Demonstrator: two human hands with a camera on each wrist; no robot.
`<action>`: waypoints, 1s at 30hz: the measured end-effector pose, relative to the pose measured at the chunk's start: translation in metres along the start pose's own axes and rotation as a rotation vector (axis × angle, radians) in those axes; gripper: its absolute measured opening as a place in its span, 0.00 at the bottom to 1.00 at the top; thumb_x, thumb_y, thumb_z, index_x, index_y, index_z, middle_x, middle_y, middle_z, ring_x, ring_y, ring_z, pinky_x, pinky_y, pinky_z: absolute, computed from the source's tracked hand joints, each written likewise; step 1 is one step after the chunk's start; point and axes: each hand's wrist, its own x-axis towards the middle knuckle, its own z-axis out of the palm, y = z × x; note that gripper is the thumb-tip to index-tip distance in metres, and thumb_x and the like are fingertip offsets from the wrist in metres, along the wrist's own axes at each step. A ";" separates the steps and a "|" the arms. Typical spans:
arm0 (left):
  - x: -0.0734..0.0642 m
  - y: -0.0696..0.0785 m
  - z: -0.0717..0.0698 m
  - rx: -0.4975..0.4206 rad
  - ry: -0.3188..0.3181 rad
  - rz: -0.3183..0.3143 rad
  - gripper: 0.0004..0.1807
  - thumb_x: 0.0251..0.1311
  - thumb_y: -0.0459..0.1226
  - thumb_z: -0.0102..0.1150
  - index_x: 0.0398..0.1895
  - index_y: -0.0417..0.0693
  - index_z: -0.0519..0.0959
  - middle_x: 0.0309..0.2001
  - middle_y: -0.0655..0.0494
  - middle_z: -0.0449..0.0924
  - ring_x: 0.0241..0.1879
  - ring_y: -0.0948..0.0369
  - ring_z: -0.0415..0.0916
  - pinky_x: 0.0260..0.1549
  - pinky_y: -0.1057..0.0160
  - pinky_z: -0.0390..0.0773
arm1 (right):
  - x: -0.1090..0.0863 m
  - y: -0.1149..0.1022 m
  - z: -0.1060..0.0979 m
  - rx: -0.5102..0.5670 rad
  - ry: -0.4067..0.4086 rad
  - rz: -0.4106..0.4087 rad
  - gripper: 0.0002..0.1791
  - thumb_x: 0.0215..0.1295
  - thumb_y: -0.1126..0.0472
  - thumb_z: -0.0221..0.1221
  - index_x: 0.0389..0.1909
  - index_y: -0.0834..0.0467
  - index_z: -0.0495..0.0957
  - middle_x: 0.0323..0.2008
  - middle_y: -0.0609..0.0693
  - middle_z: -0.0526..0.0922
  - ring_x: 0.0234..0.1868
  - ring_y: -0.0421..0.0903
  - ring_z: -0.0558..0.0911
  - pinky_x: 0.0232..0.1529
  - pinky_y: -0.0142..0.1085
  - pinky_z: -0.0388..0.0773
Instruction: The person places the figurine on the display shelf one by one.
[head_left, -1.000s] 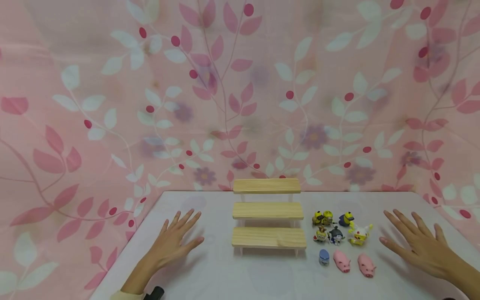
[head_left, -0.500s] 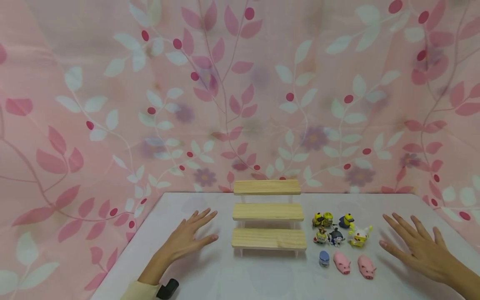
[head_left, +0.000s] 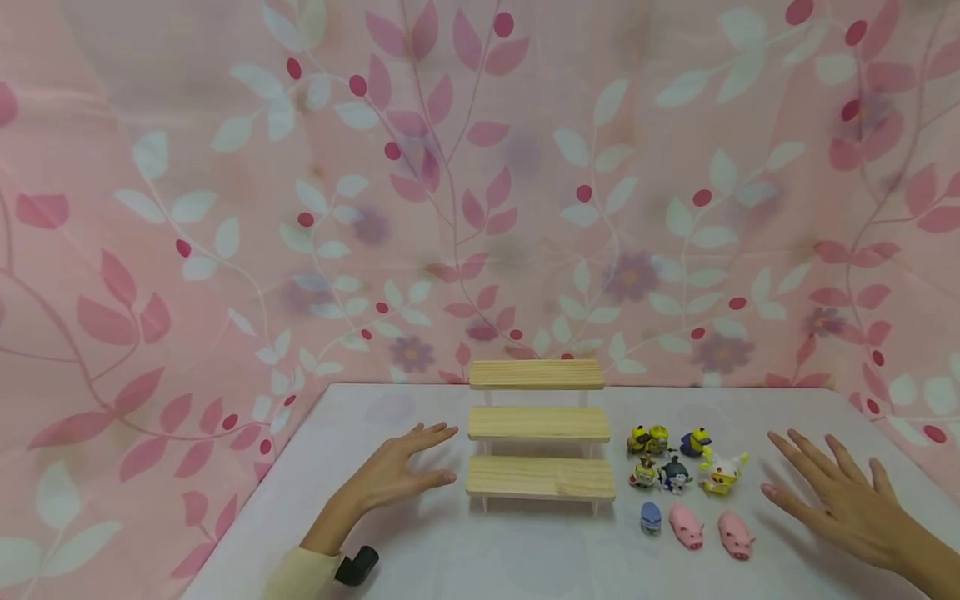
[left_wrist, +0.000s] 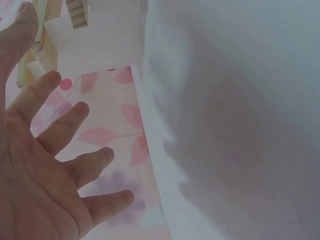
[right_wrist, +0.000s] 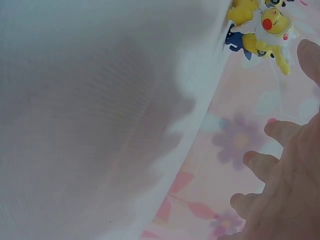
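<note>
My left hand (head_left: 397, 471) hovers just left of a three-step wooden shelf (head_left: 540, 477), fingers straight and pointing at it, holding nothing. In the left wrist view its spread fingers (left_wrist: 70, 130) show with the shelf's edge behind. My right hand (head_left: 843, 500) is held over the right side, fingers spread and nothing in them. Nearest to it is a white and yellow figurine (head_left: 722, 473), also seen in the right wrist view. Beside that stand a dark-haired figurine (head_left: 675, 475) and several yellow ones. In front lie two pink toy pigs (head_left: 686, 527) and a small blue-lidded jar (head_left: 650, 518).
A white cloth covers the table (head_left: 420, 558). Behind it hangs a pink curtain (head_left: 517, 183) with leaf and flower prints. A black wrist-worn device (head_left: 357, 567) sits at the left sleeve (head_left: 307, 575).
My left hand has moved right, toward the shelf, and turned so its fingers point more to the right. The right hand stays nearly in place. The figurines and shelf have not moved.
</note>
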 end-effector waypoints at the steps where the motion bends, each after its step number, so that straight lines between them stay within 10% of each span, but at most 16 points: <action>1: 0.001 0.000 0.001 -0.023 -0.009 0.011 0.39 0.55 0.63 0.64 0.71 0.67 0.69 0.70 0.61 0.65 0.70 0.40 0.55 0.63 0.31 0.55 | 0.000 0.000 0.000 -0.002 -0.003 0.005 0.48 0.69 0.36 0.52 0.80 0.50 0.40 0.75 0.70 0.41 0.68 0.80 0.33 0.51 0.69 0.08; 30: 0.015 0.003 0.020 -0.202 -0.153 -0.008 0.32 0.53 0.55 0.71 0.63 0.63 0.78 0.61 0.69 0.75 0.68 0.49 0.63 0.64 0.39 0.60 | 0.003 -0.002 0.006 -0.002 -0.031 0.016 0.48 0.68 0.34 0.52 0.79 0.53 0.43 0.72 0.73 0.50 0.67 0.81 0.38 0.52 0.74 0.14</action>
